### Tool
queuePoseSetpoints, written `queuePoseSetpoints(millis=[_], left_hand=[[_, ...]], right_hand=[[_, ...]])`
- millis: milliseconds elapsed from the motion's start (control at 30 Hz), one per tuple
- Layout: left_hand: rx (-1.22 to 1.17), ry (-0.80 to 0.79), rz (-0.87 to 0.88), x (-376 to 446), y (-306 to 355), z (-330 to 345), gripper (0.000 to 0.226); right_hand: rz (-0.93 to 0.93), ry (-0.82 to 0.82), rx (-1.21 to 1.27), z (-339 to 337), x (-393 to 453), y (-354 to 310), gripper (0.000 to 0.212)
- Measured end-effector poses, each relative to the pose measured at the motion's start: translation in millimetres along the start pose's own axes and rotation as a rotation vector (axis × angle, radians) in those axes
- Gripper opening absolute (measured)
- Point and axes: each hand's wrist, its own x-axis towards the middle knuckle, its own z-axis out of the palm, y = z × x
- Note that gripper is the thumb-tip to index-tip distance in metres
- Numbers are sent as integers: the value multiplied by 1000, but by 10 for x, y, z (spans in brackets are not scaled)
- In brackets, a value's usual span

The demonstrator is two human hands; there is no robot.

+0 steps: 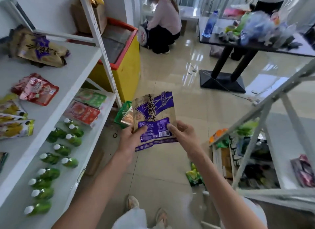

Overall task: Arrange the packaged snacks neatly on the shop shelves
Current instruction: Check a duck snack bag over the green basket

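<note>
I hold a tan and purple snack packet (153,112) upright over the aisle floor. My left hand (131,138) pinches its lower left corner, and my right hand (184,135) pinches its lower right edge. On the white shelf (68,85) to my left lie matching tan and purple packets (40,51) in a loose pile. Red packets (36,89) and yellow packets (13,119) lie nearer on the same shelf board.
Green bottles (56,158) and red and green boxes (85,107) fill the lower left shelf. A green basket (123,114) stands on the floor. A second white rack (265,131) is at the right. A person (163,22) crouches by a yellow freezer (126,61); a black table (252,41) stands beyond.
</note>
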Motion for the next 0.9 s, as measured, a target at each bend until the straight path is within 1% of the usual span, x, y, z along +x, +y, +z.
queuePoseSetpoints(millis=[67, 100, 233, 300, 400, 433, 500, 533, 600, 700, 733, 833, 900], left_hand=[[17, -17, -16, -65, -99, 10, 10], [28, -32, -23, -91, -141, 8, 10], [65, -41, -89, -73, -409, -87, 14], [95, -35, -106, 1, -551, -153, 19], [108, 12, -126, 171, -769, -246, 22], [110, 42, -133, 234, -863, -277, 20], [106, 125, -155, 372, -1014, -341, 16], [82, 156, -169, 477, -1063, -376, 15], [50, 206, -205, 794, -1119, -458, 16], [52, 249, -227, 1442, -1112, -596, 18], [49, 250, -225, 1706, -1076, -636, 19], [7, 278, -242, 2670, -916, -785, 19], [85, 282, -218, 3362, -868, -914, 28]], right_hand=[[63, -86, 15, -61, -94, 164, 27], [89, -95, 26, -70, -126, 244, 27], [204, -66, 15, -28, -161, 544, 14], [253, -52, -21, 10, -107, 730, 14], [321, -71, -118, 57, 51, 1085, 23], [352, -88, -154, 87, 101, 1177, 22], [370, -122, -229, 157, 238, 1326, 12], [363, -129, -245, 207, 334, 1341, 14], [346, -125, -254, 319, 648, 1355, 21], [327, -101, -288, 516, 1325, 1399, 12], [318, -96, -311, 593, 1594, 1417, 9], [328, -93, -383, 833, 2540, 1591, 16], [313, -115, -466, 1023, 3236, 1762, 18]])
